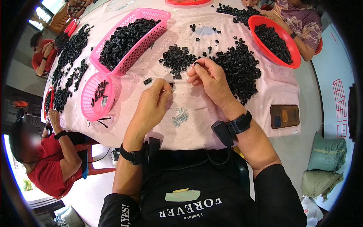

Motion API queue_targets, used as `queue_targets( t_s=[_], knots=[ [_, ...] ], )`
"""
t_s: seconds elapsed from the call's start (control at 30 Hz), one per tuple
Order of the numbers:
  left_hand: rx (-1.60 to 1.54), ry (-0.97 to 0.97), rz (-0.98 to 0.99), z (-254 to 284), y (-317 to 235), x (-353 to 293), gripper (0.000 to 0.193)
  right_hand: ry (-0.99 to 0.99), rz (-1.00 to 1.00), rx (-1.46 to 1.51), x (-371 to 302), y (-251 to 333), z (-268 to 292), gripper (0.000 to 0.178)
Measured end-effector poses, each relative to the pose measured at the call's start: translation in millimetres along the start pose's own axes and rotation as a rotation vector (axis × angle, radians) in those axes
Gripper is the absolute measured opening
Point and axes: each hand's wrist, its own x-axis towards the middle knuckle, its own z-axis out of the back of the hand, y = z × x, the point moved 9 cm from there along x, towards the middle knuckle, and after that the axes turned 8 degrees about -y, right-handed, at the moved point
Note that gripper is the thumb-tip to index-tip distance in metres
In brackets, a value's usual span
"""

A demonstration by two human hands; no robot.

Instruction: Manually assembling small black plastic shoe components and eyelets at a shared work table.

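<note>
Nearest, left hand [153, 100] pinches a small piece; right hand [210, 77] just beside pinches a black cap [196, 64].

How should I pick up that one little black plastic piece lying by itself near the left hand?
Probably pinch the small black plastic piece across its narrow middle, coming straight down from above. It lies flat on the pink tablecloth, apart from the piles, so both long sides are free for fingertips.

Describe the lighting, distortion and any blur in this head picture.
Head view: fisheye bends the table edge and blackens the corners; daylight blows out the windows at top left; soft even light on both hands, left hand, right hand; a co-worker's face at left is blurred.
</note>
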Motion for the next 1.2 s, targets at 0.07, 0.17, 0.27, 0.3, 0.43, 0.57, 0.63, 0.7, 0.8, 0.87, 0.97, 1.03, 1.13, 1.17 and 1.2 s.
queue_targets(
  t_s=[0.07, 0.17, 0.27, 0.3, 0.43, 0.57, 0.63, 0.7, 0.8, 0.87, 0.97, 1.03, 1.13, 1.17, 1.2],
  knots=[
    [-0.034, 0.041, 0.016, -7.1, -0.5, 1.4, 0.002, -0.033, 0.02, 0.023, 1.4, -0.8, 2.8, 0.017],
    [-0.087, 0.102, 0.04, -17.6, 0.3, 2.1, 0.005, -0.08, 0.12, -0.043, 0.8, 7.7, 4.5, 0.017],
    [-0.088, 0.124, 0.054, -21.1, 1.9, 1.6, 0.006, -0.096, 0.122, -0.064, -0.7, 10.8, 5.7, 0.017],
    [-0.069, 0.122, 0.064, -21.2, 2.7, 1.2, 0.006, -0.098, 0.122, -0.064, -1.2, 10.4, 5.5, 0.017],
    [-0.038, 0.147, 0.126, -20.8, 0.0, -1.9, 0.007, -0.024, 0.124, -0.171, -1.9, 2.4, -1.1, 0.014],
    [0.007, 0.135, 0.046, -16.1, -11.0, 0.0, 0.005, 0.067, 0.145, -0.198, -6.1, 4.3, -11.1, 0.012],
    [0.051, 0.142, 0.057, -15.1, -9.5, 0.6, 0.005, 0.143, 0.077, -0.214, -8.9, 0.5, -15.6, 0.014],
    [0.052, 0.069, 0.03, -10.1, -8.1, 2.4, 0.006, 0.218, 0.006, -0.232, -13.2, -2.3, -21.4, 0.016],
    [0.076, 0.021, -0.063, -7.9, -14.0, 6.3, 0.007, 0.215, 0.056, -0.24, -15.1, 5.6, -22.8, 0.014],
    [0.081, 0.01, -0.069, -8.5, -15.9, 8.4, 0.007, 0.244, 0.092, -0.236, -16.1, 7.0, -24.2, 0.014],
    [0.112, -0.019, -0.105, -7.0, -17.5, 10.9, 0.006, 0.257, 0.102, -0.246, -16.3, 8.4, -25.6, 0.015],
    [0.136, -0.033, -0.136, -7.0, -19.5, 12.4, 0.005, 0.261, 0.091, -0.231, -16.1, 5.4, -25.6, 0.015],
    [0.181, -0.055, -0.168, -5.2, -22.9, 12.8, 0.004, 0.278, 0.094, -0.234, -15.7, 5.9, -27.1, 0.016],
    [0.201, -0.062, -0.175, -4.1, -23.5, 12.6, 0.004, 0.289, 0.108, -0.252, -16.0, 7.3, -28.4, 0.017],
    [0.218, -0.065, -0.184, -4.6, -23.7, 13.1, 0.004, 0.288, 0.108, -0.253, -16.3, 7.4, -27.7, 0.017]
  ],
)
